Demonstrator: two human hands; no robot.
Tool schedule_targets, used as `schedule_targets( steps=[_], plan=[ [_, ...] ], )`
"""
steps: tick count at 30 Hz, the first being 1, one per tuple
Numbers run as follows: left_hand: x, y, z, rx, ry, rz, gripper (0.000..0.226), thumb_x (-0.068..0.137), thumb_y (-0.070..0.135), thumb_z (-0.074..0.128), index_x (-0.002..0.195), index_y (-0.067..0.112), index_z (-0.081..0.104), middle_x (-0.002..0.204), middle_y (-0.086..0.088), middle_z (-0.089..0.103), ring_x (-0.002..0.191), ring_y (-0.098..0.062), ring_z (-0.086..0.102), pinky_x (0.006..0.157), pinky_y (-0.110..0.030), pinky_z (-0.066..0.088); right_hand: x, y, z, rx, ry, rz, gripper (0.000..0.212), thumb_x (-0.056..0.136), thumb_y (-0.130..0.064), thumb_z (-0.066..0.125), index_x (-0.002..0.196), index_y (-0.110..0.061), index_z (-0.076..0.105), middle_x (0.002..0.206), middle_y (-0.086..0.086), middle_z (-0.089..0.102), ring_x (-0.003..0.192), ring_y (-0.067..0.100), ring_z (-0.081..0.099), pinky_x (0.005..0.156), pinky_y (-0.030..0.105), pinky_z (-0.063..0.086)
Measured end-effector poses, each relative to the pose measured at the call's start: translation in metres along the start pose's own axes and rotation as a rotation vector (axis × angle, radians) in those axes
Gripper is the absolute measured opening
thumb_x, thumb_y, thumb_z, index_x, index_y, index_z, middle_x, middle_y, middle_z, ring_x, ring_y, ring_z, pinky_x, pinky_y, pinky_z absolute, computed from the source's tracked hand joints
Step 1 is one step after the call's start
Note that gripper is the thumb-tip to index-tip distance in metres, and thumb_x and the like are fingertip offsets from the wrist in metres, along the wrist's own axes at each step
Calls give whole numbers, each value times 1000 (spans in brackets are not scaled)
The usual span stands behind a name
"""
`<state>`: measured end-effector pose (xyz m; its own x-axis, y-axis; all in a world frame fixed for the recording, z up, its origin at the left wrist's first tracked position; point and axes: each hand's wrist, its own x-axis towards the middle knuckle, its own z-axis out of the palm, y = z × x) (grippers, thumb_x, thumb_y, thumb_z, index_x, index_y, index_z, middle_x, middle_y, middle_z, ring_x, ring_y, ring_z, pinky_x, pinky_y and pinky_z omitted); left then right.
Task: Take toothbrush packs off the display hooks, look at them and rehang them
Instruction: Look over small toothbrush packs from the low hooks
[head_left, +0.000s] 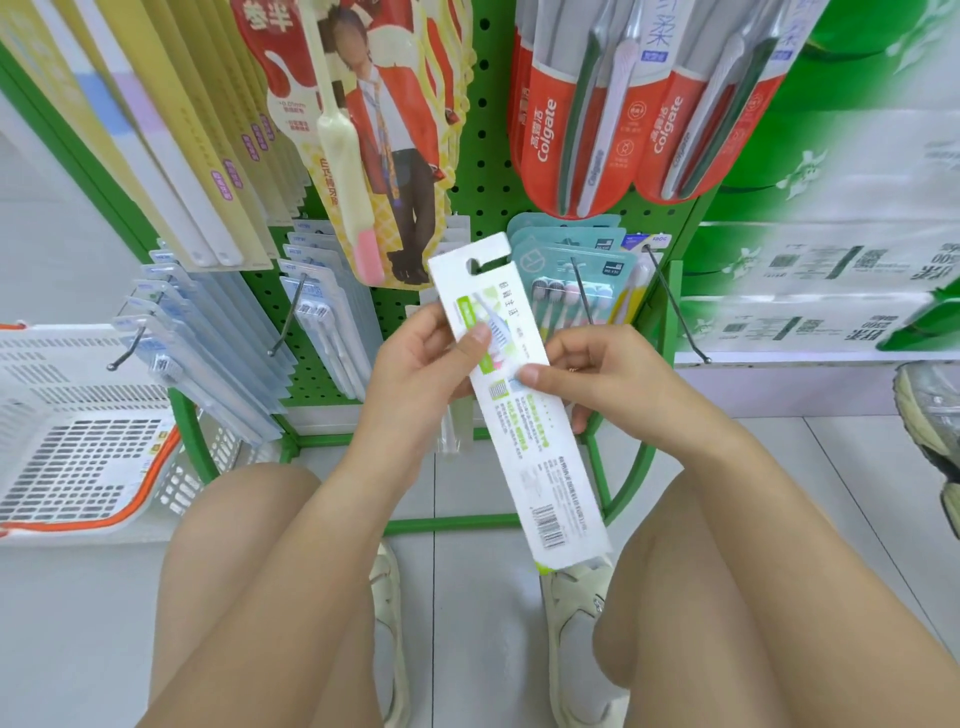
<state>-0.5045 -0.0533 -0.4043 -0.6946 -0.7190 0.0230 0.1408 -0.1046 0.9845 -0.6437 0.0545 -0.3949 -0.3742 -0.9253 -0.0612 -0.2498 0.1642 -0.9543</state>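
1. Knees and thighs fill the bottom of the view; I'm crouched in front of the green pegboard rack (483, 171).
2. Just above them is the white toothbrush pack (511, 395), off its hook and in both hands, tilted with the hang-hole end up toward the rack and the barcode end down toward my shoes.
3. Left hand (415, 364): fingers curled behind the pack's upper half, thumb pressed on the printed face. Firm pinch.
4. Right hand (587, 374): thumb on the face near the middle, fingers wrapped behind the right edge. Also gripping.
5. Printed back of the pack faces me, so I judge this is the look-at-it step. Take-off is done for this pack; rehang is not.
6. Likely home is the lower row behind my hands. A bare hook (675, 306) sticks out at right with nothing on its shaft, and the teal multi-brush packs (566, 280) hang just left of it. Can't tell which hook this pack came from.
7. Still hanging: clear blister packs (317, 317) on the lower left hooks, red Colgate packs (597, 114) top right, pale yellow packs (208, 130) top left. Can't tell whether any of these have been looked at.
8. For the rehang, the notch at the pack's top has to line up with a hook tip, so the pack needs rotating upright first.
9. White plastic basket (78, 415) with an orange handle sits on the floor at left, well apart from the pack.
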Motion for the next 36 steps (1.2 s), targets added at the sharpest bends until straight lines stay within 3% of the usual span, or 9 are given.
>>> schedule_targets(
  steps=[4,12,17,20,25,28,31,33,36],
  plan=[
    [-2,-4,4,95,-77,12,31,92,2,60,122,9,58,108,-4,73,93,-15,71,73,-25,57,0,-2,-3,133,95,-15,10,88,-10,63,79,-6,65,70,3,73,60,15,67,50,24,54],
    [-4,-10,8,180,-228,-52,31,88,2,66,110,24,61,93,5,76,84,-12,73,67,-21,55,0,-1,-6,176,176,-60,13,87,-12,64,77,-6,63,69,4,72,61,15,68,54,25,55],
    [-6,-10,7,222,-315,-140,11,93,19,64,101,25,68,95,3,76,84,-10,72,66,-22,55,-3,-6,-4,212,85,-91,12,77,-20,66,78,-9,67,71,1,73,62,12,68,53,21,52],
    [-7,-14,8,272,-357,-143,19,89,35,60,107,33,67,104,8,74,97,-8,69,75,-18,53,-3,-6,-2,181,77,-98,13,73,-22,68,78,-11,69,73,1,72,64,16,65,53,25,54],
    [-10,-26,12,523,-371,-95,34,103,36,40,134,27,50,123,1,66,115,-16,61,93,-38,52,2,0,4,33,393,-167,24,76,-36,77,96,-27,67,81,-6,65,68,23,64,67,42,58],
    [-16,-31,18,1019,-378,55,36,105,33,32,138,21,37,97,-4,66,91,-28,59,81,-41,48,0,-2,2,34,483,-171,38,67,-58,66,101,-40,63,86,-14,68,78,23,69,75,49,57],
    [-17,-40,23,1185,-349,71,33,105,33,31,132,15,34,70,5,45,72,-28,49,62,-37,34,-1,-1,2,-58,462,-138,29,75,-54,67,98,-37,63,81,-20,69,73,25,69,73,43,58],
    [-16,-41,24,1256,-369,65,50,103,43,34,144,16,25,85,-1,56,85,-31,58,64,-36,36,1,1,1,-84,467,-118,11,88,-37,61,79,-31,62,64,-20,63,64,15,67,70,43,59],
    [-17,-33,19,1317,-418,88,74,95,63,34,154,22,16,136,-2,54,115,-24,57,78,-36,47,1,6,-2,-192,527,-148,27,91,-28,46,74,-12,59,58,0,54,57,13,51,64,44,52]
  ],
)
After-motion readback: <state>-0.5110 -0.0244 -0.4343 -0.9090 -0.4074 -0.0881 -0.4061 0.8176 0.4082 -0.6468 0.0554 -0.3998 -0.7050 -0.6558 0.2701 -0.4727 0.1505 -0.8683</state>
